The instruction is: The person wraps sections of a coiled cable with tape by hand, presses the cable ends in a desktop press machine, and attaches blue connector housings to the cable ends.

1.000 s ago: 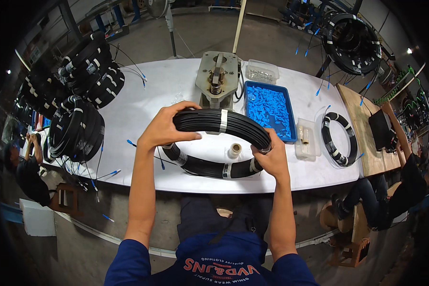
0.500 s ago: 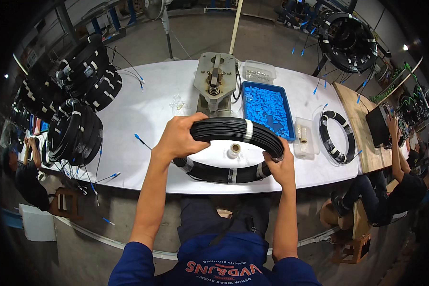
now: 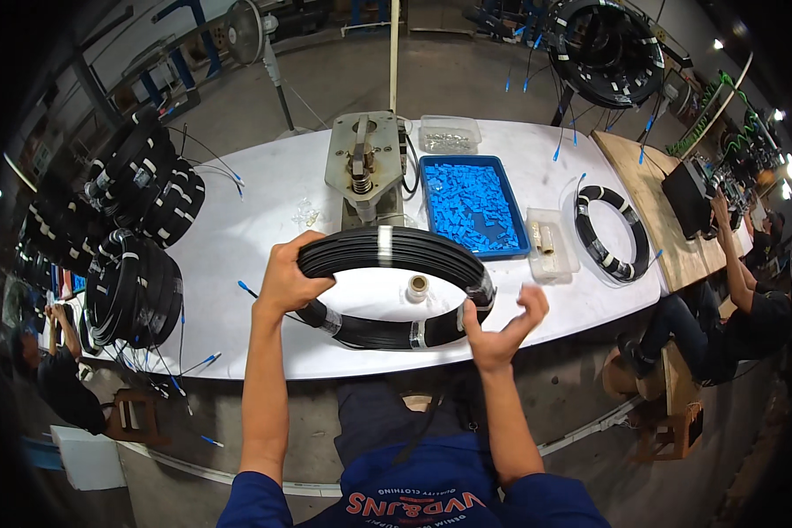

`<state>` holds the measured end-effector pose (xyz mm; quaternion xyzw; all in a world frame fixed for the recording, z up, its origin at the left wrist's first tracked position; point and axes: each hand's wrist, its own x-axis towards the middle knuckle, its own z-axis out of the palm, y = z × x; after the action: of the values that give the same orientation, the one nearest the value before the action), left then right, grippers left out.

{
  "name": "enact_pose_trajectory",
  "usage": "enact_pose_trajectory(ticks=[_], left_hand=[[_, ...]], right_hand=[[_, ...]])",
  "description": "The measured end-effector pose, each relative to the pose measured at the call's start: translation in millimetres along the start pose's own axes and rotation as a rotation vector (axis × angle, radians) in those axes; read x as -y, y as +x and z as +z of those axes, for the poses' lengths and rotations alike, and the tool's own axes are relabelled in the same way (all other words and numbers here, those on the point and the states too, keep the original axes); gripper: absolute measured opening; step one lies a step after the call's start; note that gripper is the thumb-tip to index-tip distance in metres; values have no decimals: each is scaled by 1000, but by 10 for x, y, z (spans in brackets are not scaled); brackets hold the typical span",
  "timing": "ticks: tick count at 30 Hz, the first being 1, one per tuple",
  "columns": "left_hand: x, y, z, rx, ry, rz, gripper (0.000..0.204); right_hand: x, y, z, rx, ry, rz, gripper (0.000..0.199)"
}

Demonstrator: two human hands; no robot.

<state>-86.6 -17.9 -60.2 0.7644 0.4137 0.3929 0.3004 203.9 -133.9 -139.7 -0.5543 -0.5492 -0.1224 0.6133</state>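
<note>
A black cable coil (image 3: 431, 247), bound with bands of white and clear tape, is in front of me at the table's near edge. My left hand (image 3: 292, 280) is closed round its left side, thumb on the inner edge. At the coil's right side my right hand (image 3: 504, 333) is open, its fingers spread away from the cable and its thumb close to the inner rim. Whether that thumb touches the coil, I cannot tell. A small roll of tape (image 3: 417, 289) shows through the coil's opening. One blue-tipped cable end (image 3: 245, 286) sticks out past my left hand.
Beyond the coil stands a metal press (image 3: 361, 167). Right of it are a blue tray (image 3: 521, 231) of small blue parts and clear boxes (image 3: 552, 268). Another coil (image 3: 587, 233) lies at the right; stacked coils (image 3: 132, 290) fill the left. Co-workers sit at both sides.
My right hand has let go of the coil's right side and spread its fingers outward. My left hand keeps its hold. The whole view has shifted slightly.
</note>
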Motion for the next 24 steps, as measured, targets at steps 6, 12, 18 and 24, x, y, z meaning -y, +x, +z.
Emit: enact_pose_trajectory(ticks=[6, 12, 18, 24], left_hand=[[147, -93, -75, -52, -30, 20, 36], [4, -36, 6, -42, 0, -12, 35], [-46, 7, 31, -17, 21, -29, 36], [-115, 35, 66, -18, 18, -7, 36]], right_hand=[[303, 684, 32, 539, 52, 21, 86], [132, 623, 398, 481, -12, 178, 44], [40, 744, 264, 581, 272, 183, 48], [-231, 739, 272, 804, 259, 296, 91]])
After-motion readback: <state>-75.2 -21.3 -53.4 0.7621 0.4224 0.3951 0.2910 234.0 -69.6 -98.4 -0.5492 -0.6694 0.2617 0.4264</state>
